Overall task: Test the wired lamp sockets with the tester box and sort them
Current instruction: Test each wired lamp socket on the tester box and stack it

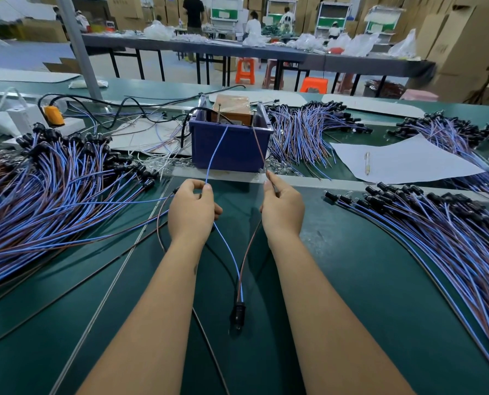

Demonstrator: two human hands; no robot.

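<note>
Left of the fingers: socket pile (66, 166) on the desk (351, 295). Left hand (192, 209) pinches the blue lead (214, 155); right hand (281, 208) pinches the brown lead (257, 141). Both lead tips reach the tester box (230, 138) just ahead. Socket under test (237, 312) hangs below and between the wrists. Step, as judged: contact test in hand. Next: read the result, then place on the proper pile. Right of the fingers: second pile (437, 223).

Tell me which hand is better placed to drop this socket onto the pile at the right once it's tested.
Probably the right hand: it pinches the brown wire and is nearer the right pile.
</note>
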